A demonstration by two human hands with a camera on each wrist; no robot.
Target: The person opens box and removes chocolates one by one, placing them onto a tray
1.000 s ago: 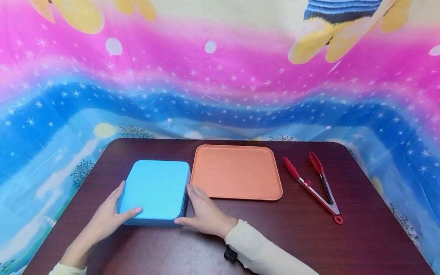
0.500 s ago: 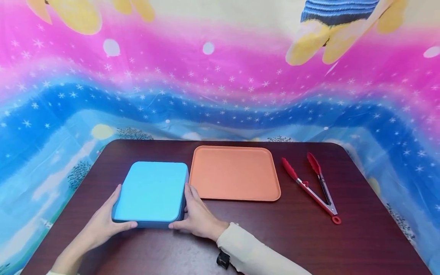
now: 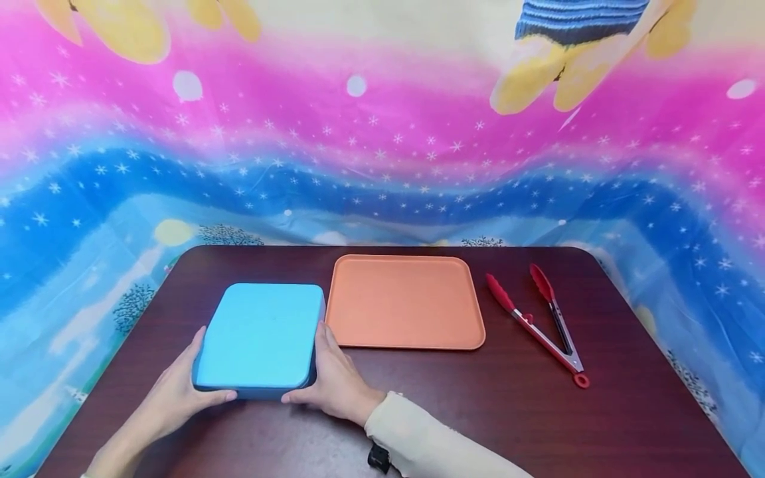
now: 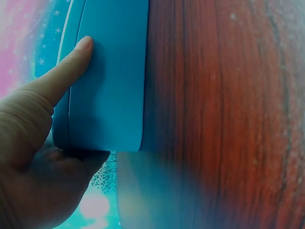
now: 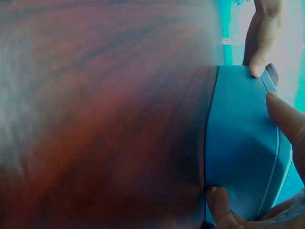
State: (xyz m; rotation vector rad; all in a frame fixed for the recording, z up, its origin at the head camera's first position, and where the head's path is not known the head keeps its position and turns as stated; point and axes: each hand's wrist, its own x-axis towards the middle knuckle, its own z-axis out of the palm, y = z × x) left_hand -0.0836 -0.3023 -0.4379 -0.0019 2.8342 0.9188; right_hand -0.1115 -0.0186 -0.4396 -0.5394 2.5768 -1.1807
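Observation:
A light-blue lunch box [image 3: 259,335] with rounded corners and a lid lies at the left of the table, between both hands. My left hand [image 3: 179,388] grips its front left corner, thumb on the front wall and fingers along the left side. At the front right corner my right hand [image 3: 337,382] holds it, thumb on the front wall, fingers against the right side. The left wrist view shows the left thumb [image 4: 71,64] across the seam between lid and body. In the right wrist view, the box's side wall [image 5: 238,138] stands close over the wood, a fingertip at its lower edge.
Right beside the box lies a flat orange tray [image 3: 406,302]. Red-and-silver tongs [image 3: 546,332] rest spread apart farther right. The dark brown table [image 3: 478,425] has rounded far corners, and a patterned cloth [image 3: 382,146] hangs behind it.
The left thumb has moved from the lid's edge down to the front wall. The right thumb has slid left along the front. The box has shifted slightly left and nearer.

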